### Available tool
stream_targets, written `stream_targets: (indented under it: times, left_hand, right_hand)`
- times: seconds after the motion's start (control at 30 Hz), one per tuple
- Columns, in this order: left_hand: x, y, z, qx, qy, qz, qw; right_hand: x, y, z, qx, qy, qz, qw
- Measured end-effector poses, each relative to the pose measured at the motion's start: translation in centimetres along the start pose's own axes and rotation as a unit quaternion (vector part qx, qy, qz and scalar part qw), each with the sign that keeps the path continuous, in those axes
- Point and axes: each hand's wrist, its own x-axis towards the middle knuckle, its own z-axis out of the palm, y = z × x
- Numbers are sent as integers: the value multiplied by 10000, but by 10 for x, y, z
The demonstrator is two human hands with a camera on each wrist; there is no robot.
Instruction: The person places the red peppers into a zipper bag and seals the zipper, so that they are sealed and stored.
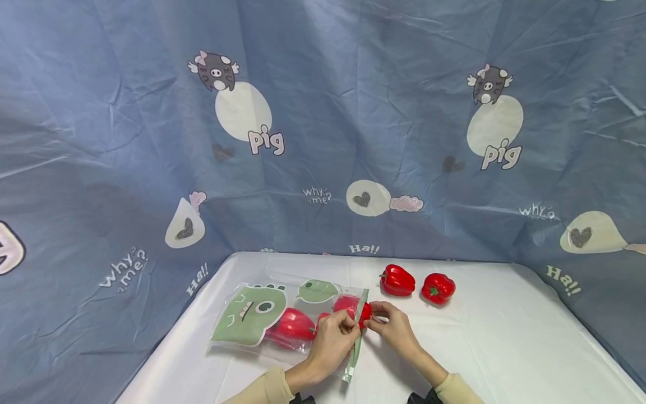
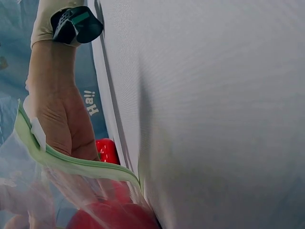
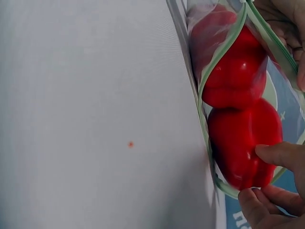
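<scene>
A clear zip bag with a green cartoon monster print [image 1: 247,314] lies on its side, its green zip edge [image 3: 223,50] parted at the mouth. My left hand [image 1: 330,341] pinches the upper rim of that mouth. At the opening, my right hand [image 1: 398,330] grips a red bell pepper [image 3: 245,143] between thumb and fingers; most of it sits inside the rim. Another red bell pepper [image 3: 236,71] touches it deeper in the bag. Farther in lies a red bell pepper [image 1: 295,324], seen through the plastic. In the left wrist view, the bag partly hides the fingers.
Two red bell peppers, one on the left [image 1: 397,280] and one on the right [image 1: 438,289], lie on the white tabletop [image 1: 504,336] behind my right hand. A blue printed cloth [image 1: 323,112] hangs behind the table and along its sides.
</scene>
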Motion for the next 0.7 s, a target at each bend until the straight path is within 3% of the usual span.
stream_targets:
  times: [0.27, 0.47, 0.7]
  left_hand:
    - [0, -1, -1, 31, 0, 48, 10000]
    - [0, -2, 0, 91, 10, 92, 9999]
    - [0, -1, 0, 75, 18, 28, 10000]
  right_hand:
    - [-3, -8, 4, 344, 135, -78, 9993]
    - [-11, -32, -3, 574, -217, -208, 9979]
    - [-14, -35, -4, 600, -367, -320, 9970]
